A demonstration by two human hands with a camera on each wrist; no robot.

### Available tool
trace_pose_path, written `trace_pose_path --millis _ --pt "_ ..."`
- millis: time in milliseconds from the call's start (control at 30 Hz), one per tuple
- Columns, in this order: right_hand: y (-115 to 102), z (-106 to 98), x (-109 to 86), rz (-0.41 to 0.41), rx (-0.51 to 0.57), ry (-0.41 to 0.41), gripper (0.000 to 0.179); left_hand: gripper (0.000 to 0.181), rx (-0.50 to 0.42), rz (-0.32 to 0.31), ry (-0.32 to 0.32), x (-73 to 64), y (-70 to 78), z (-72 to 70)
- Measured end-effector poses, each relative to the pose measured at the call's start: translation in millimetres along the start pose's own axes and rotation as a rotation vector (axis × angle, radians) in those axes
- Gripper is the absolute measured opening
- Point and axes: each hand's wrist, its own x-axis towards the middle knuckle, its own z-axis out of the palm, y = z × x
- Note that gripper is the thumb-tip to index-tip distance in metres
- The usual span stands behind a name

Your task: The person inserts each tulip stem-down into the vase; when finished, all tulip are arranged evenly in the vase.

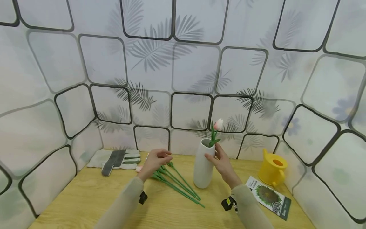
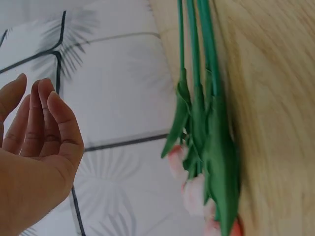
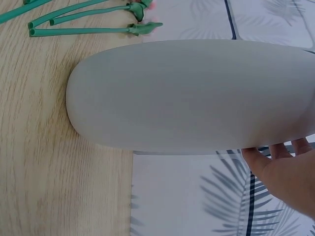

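A white vase (image 1: 203,168) stands upright on the table, with one pink-and-white tulip (image 1: 218,124) in its mouth. My right hand (image 1: 224,163) holds the vase near its rim from the right, thumb on the front and fingers round the side. In the right wrist view the vase (image 3: 192,96) fills the middle, fingertips against its wall. My left hand (image 1: 155,161) hovers over the flower heads of several tulips (image 1: 178,183) lying on the table. Its fingers are loosely bent with nothing between them; in the left wrist view the tulips (image 2: 202,113) lie apart from the hand (image 2: 44,142).
Grey-and-white work gloves (image 1: 115,160) lie at the back left of the wooden table (image 1: 168,211). At the right stand a yellow watering can (image 1: 271,170) and, before it, a seed packet (image 1: 268,197) with a flower picture. A patterned cloth wall (image 1: 148,76) encloses the back and sides.
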Motion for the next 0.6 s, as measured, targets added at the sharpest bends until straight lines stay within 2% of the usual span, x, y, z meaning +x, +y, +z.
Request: trace_pose_path --millis 100,167,267,333,400,467,600 --pt "-1 0 0.0 -0.003 0.003 -0.006 0.078 0.025 0.009 -0.030 0.014 -1.0 -8.8 -7.8" --pt "-3 1 -0.6 -0.004 0.006 -0.008 0.077 0.026 0.012 -0.051 0.015 -4.9 -7.0 -11.9" --pt "-4 0 -1.1 -0.006 0.009 -0.010 0.078 0.027 0.012 -0.070 0.017 -6.5 -11.6 -16.6" --pt "-3 0 -0.9 -0.004 0.011 -0.007 0.078 0.026 0.020 -0.086 0.028 -7.6 -15.1 -18.1" --pt "-1 0 -0.4 0.001 0.012 -0.003 0.078 0.026 0.032 -0.094 0.043 -5.9 -26.2 -18.9" --pt "0 0 0.0 0.006 0.012 0.002 0.079 0.026 0.055 -0.109 0.053 -7.3 -31.3 -18.9" --pt "0 1 0.5 0.015 0.015 -0.001 0.078 0.026 0.116 -0.152 0.033 -11.0 -39.0 -19.5"
